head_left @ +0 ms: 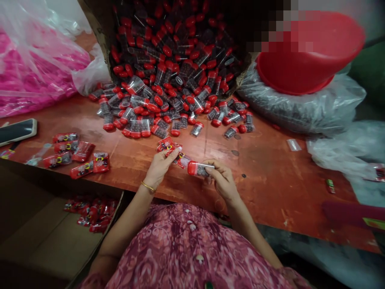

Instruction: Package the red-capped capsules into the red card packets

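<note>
My left hand (160, 167) pinches several red printed wrappers (165, 145) near the table's front edge. Just to the right, my right hand (223, 179) grips a clear container with a red cap (195, 168); dark contents show through its wall. The capped end points left, close to the wrappers. Behind my hands, many similar red-capped containers (141, 127) lie spilled in a pile from a large open carton (100, 36). Several red packets with printed wrappers (82, 151) rest on the table at the left.
A phone (18, 131) and a bag of pink items (33, 72) are at the left. Below the table edge, a box (70, 241) holds red packets (93, 212). At the right are a red tub (306, 60) on a filled plastic bag (300, 110) and a small green-red item (330, 186).
</note>
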`<state>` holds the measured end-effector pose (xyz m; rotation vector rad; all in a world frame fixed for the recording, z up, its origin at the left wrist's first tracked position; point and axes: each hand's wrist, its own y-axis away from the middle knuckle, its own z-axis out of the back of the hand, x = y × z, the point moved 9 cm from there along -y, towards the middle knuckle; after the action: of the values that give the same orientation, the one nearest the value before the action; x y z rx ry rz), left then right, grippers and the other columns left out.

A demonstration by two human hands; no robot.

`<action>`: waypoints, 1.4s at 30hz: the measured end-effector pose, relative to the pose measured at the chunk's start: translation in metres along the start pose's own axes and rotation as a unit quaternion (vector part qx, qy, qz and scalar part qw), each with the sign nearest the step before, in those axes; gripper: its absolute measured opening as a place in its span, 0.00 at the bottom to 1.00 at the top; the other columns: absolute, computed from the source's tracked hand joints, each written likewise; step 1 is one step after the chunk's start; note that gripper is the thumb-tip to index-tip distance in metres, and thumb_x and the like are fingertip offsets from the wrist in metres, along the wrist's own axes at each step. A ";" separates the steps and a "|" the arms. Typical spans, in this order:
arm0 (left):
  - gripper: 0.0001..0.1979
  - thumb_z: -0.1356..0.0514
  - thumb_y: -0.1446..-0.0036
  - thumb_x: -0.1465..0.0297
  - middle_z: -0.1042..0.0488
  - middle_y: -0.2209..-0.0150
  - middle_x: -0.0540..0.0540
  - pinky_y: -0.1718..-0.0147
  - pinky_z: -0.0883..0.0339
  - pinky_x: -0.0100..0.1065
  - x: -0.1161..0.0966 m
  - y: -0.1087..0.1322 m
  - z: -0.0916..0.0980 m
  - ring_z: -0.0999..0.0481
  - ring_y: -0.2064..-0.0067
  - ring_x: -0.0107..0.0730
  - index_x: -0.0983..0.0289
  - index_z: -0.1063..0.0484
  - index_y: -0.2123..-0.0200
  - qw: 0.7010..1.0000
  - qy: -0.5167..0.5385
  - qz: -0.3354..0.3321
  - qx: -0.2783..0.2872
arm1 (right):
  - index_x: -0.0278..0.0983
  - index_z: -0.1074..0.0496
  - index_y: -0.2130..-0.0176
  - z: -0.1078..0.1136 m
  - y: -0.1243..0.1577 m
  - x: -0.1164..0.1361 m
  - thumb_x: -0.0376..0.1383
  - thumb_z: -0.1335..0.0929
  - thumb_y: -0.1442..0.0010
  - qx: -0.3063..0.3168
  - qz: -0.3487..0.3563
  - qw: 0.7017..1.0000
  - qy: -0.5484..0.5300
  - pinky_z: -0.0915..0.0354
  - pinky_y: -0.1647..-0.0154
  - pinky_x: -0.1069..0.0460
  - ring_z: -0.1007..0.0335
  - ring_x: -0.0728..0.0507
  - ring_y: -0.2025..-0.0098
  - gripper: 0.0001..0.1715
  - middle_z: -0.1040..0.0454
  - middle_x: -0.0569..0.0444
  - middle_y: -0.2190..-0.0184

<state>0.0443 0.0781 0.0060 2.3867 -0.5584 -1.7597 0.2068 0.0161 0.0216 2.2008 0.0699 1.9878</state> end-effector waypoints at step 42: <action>0.17 0.30 0.62 0.60 0.25 0.73 0.50 0.66 0.37 0.28 0.005 0.002 -0.003 0.30 0.70 0.24 0.66 0.22 0.71 1.000 0.006 0.016 0.008 | 0.37 0.29 0.69 0.004 0.013 0.002 0.42 0.33 0.50 -0.055 0.016 0.998 0.004 0.50 0.83 0.56 0.48 0.53 0.84 0.11 0.38 0.61 0.84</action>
<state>0.0479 0.0744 0.0032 2.3834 -0.6077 -1.7335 0.2096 0.0032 0.0251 2.1391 -0.0722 1.9681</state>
